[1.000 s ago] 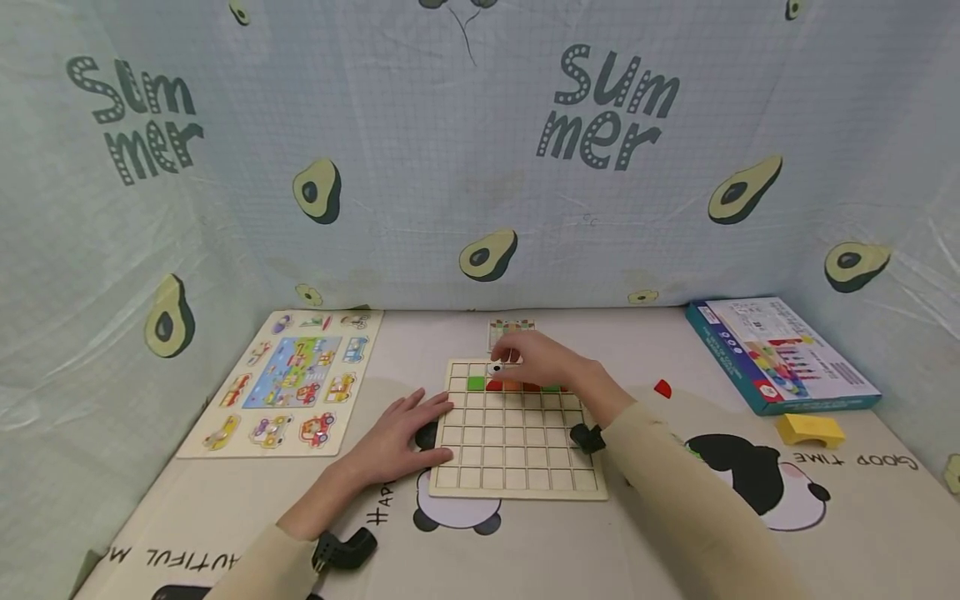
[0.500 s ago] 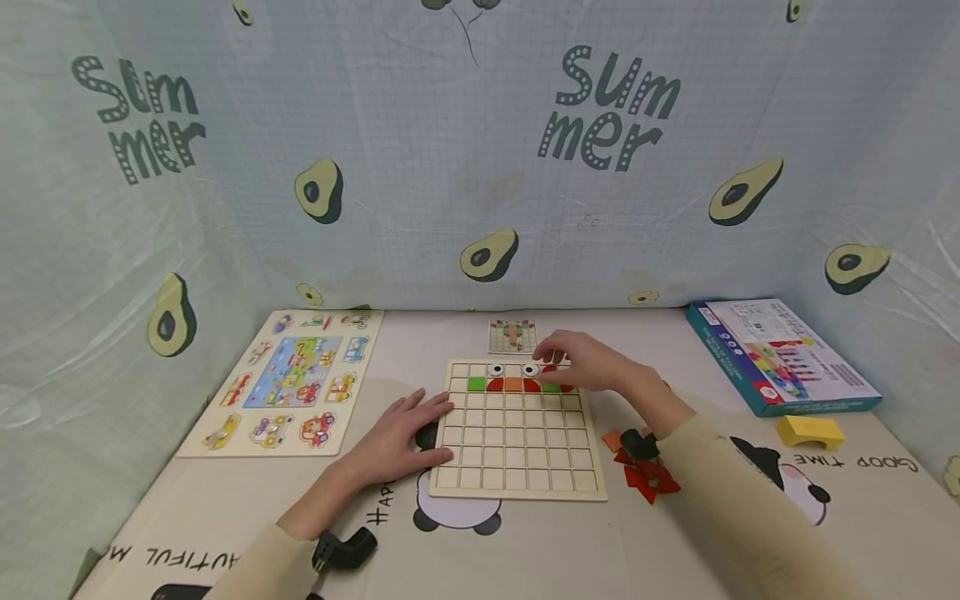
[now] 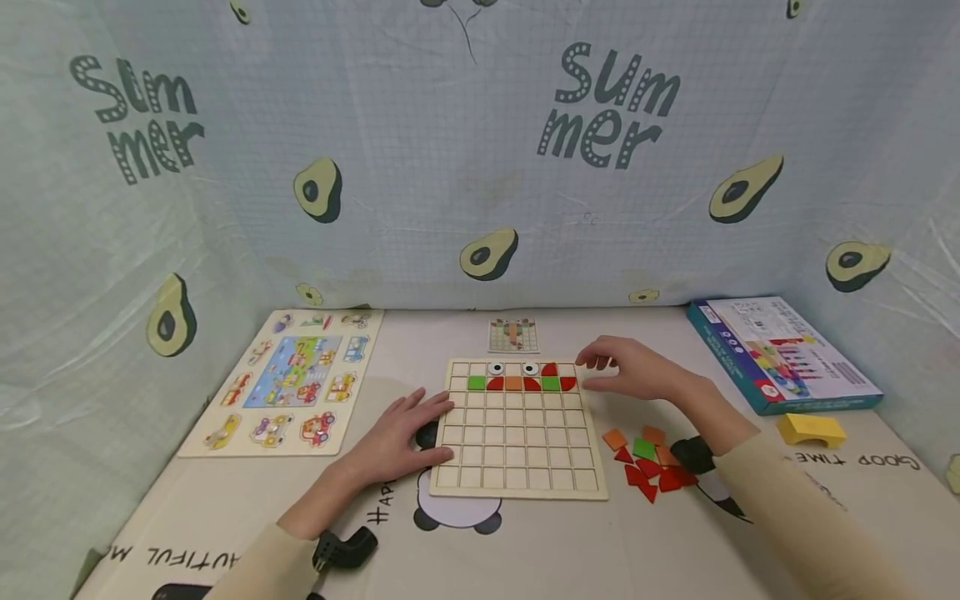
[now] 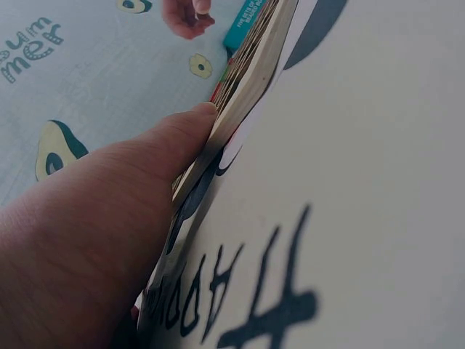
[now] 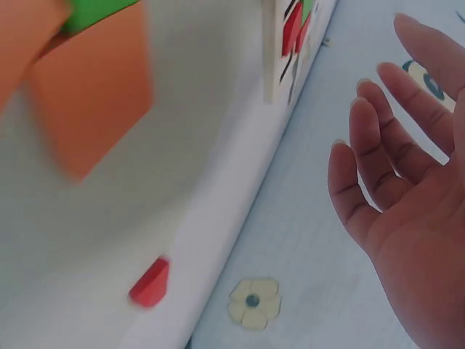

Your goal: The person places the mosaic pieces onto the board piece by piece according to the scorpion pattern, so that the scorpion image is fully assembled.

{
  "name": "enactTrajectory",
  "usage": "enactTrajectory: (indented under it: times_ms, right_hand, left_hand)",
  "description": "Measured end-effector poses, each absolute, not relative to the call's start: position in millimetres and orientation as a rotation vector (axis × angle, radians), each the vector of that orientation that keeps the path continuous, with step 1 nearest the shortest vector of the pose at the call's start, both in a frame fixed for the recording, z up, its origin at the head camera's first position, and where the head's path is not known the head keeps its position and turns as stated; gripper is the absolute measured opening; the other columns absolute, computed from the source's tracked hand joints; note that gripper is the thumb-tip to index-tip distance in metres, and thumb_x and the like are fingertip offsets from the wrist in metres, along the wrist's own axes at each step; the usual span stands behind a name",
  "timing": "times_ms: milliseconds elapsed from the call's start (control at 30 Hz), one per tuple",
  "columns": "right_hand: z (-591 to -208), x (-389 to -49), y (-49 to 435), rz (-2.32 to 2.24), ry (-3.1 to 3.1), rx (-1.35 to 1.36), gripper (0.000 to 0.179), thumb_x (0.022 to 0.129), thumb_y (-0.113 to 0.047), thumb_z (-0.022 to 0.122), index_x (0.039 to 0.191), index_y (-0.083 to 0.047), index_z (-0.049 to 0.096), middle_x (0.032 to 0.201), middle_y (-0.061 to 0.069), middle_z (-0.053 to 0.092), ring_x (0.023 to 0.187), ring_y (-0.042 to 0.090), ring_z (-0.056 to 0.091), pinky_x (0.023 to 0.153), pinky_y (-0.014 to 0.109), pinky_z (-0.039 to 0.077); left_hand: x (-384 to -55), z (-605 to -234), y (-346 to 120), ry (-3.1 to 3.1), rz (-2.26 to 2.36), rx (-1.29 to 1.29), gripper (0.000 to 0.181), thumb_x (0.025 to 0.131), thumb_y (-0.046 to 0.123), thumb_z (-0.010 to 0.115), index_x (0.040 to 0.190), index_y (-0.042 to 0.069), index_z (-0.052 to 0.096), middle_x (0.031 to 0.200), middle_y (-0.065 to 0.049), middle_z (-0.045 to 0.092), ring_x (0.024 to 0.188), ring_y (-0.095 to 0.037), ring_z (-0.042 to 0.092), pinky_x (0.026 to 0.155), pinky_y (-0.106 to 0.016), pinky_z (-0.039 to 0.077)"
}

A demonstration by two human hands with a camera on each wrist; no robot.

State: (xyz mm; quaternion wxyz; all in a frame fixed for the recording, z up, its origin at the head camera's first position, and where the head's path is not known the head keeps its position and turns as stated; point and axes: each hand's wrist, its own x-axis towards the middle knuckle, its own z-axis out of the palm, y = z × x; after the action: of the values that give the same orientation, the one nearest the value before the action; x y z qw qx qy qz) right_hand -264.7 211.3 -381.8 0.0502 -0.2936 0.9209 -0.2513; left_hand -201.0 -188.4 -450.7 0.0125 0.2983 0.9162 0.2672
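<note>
A wooden grid board lies flat on the table in the head view. Two round eye pieces sit in its top row, along with a red piece. Below them runs a row of red, green and orange tiles. My left hand rests against the board's left edge, fingers spread; in the left wrist view its thumb touches the rim. Just off the upper right corner hovers my right hand, fingers loosely bent, holding nothing; the right wrist view shows its bare palm.
Loose red, orange and green tiles lie right of the board. Behind it is a small pattern card. A vehicle puzzle lies at left. At right are a teal box and a yellow arch block.
My right hand has moved right from the top row, past the second eye piece, to beyond the board's corner. Both eye pieces and the loose tiles now show. The left hand stays put.
</note>
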Motion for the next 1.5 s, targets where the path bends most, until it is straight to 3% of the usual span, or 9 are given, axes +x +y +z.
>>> enactTrajectory:
  times_ms: [300, 667, 1100, 1500]
  right_hand:
    - [-386.0, -253.2, 246.5, -0.817, 2.849, -0.880, 0.036, 0.092, -0.023, 0.076, 0.120, -0.002, 0.068, 0.108, 0.009, 0.066, 0.096, 0.024, 0.059, 0.085, 0.044, 0.054]
    - [-385.6, -242.2, 290.1, -0.850, 2.885, -0.703, 0.038, 0.094, -0.023, 0.074, 0.123, 0.001, 0.065, 0.110, 0.012, 0.065, 0.099, 0.025, 0.058, 0.082, 0.033, 0.053]
    - [-401.2, -243.9, 317.4, -0.798, 2.872, -0.617, 0.035, 0.093, -0.018, 0.075, 0.119, 0.003, 0.065, 0.100, 0.005, 0.063, 0.092, 0.023, 0.057, 0.074, 0.025, 0.052]
    - [-411.4, -253.3, 321.1, -0.721, 2.865, -0.529, 0.038, 0.091, -0.024, 0.077, 0.115, 0.003, 0.065, 0.099, 0.006, 0.063, 0.092, 0.024, 0.057, 0.079, 0.034, 0.053]
  left_hand:
    - [-201.0, -450.2, -187.6, 2.864, 0.823, 0.926, 0.072, 0.091, 0.049, 0.069, 0.149, 0.012, 0.051, 0.159, -0.007, 0.040, 0.150, -0.040, 0.020, 0.119, -0.060, 0.015]
    - [-201.0, -449.7, -187.1, 2.865, 0.828, 0.930, 0.072, 0.091, 0.049, 0.070, 0.149, 0.012, 0.052, 0.158, -0.007, 0.040, 0.150, -0.040, 0.020, 0.118, -0.060, 0.015]
    - [-200.9, -451.6, -186.9, 2.855, 0.833, 0.926, 0.072, 0.091, 0.049, 0.070, 0.150, 0.012, 0.051, 0.159, -0.006, 0.040, 0.150, -0.040, 0.020, 0.118, -0.060, 0.015]
    - [-201.5, -451.5, -188.4, 2.859, 0.829, 0.945, 0.071, 0.091, 0.049, 0.070, 0.150, 0.013, 0.051, 0.159, -0.006, 0.039, 0.150, -0.039, 0.019, 0.119, -0.059, 0.015]
